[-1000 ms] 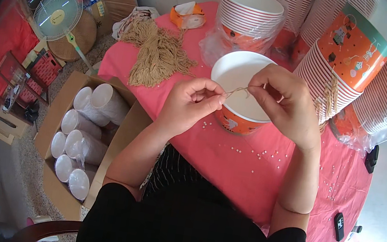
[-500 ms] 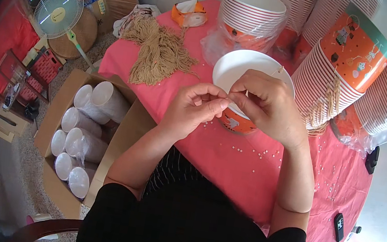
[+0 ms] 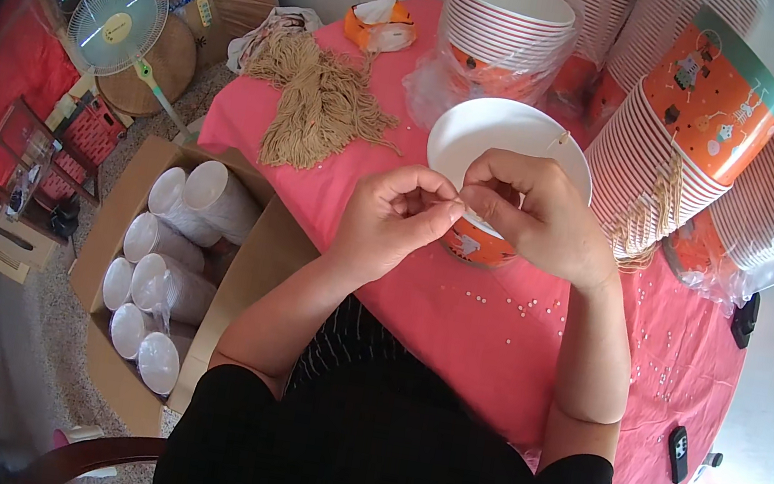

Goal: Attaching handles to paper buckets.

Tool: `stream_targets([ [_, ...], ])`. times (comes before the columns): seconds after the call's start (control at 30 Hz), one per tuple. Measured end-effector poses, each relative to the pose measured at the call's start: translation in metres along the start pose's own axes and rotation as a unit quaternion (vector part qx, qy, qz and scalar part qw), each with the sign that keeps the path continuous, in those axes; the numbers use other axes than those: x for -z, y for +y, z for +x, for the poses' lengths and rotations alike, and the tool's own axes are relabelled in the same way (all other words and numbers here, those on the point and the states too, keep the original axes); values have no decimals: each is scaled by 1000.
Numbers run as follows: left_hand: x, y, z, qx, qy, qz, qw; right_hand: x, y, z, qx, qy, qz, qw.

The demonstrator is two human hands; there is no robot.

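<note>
An orange paper bucket with a white inside (image 3: 495, 138) stands on the pink table (image 3: 455, 324) in front of me. My left hand (image 3: 396, 218) and my right hand (image 3: 533, 215) meet at its near rim, fingertips pinched together on a thin tan string. A short end of string shows at the bucket's far rim (image 3: 561, 138). A bundle of tan strings (image 3: 318, 104) lies to the left on the table.
A stack of buckets (image 3: 507, 28) in plastic stands behind, and tilted stacks (image 3: 700, 119) lean at the right. A tissue box (image 3: 379, 23) sits at the back. A cardboard box of wrapped white cups (image 3: 165, 268) and a fan (image 3: 120, 12) are on the floor at left. Small beads (image 3: 539, 307) dot the cloth.
Both hands have come closer together at the bucket's near rim. The string that was stretched between them a second ago is now short and mostly hidden by the fingers.
</note>
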State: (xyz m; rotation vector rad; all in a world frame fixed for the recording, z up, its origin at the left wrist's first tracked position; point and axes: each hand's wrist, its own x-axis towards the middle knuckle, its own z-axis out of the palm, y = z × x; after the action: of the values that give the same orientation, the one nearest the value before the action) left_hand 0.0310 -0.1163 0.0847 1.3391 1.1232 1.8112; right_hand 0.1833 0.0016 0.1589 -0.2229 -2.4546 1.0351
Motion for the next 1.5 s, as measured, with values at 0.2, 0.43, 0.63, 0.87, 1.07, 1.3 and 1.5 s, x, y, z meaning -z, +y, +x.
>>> stream_targets([
  [0.2, -4, -2, -2, -95, 22, 108, 989, 1, 1, 0, -8, -33, 38, 999],
  [0.43, -8, -9, 1, -166, 41, 67, 983, -1, 4, 2, -51, -58, 85, 993],
  [0.63, -10, -11, -2, -114, 50, -23, 992, 4, 2, 3, -79, -100, 118, 985],
  [0.87, 0, -6, 4, 57, 29, -195, 979, -6, -4, 2, 0, 38, 39, 999],
  [1.07, 1, 3, 4, 109, 2, -239, 965, -15, -2, 4, 74, 35, 28, 996],
  [1.3, 5, 4, 4, 162, -1, -286, 944, -16, 2, 4, 96, 66, 20, 993],
  [1.5, 5, -1, 1, 119, 13, -279, 953, -18, 1, 5, 127, 95, 10, 987],
])
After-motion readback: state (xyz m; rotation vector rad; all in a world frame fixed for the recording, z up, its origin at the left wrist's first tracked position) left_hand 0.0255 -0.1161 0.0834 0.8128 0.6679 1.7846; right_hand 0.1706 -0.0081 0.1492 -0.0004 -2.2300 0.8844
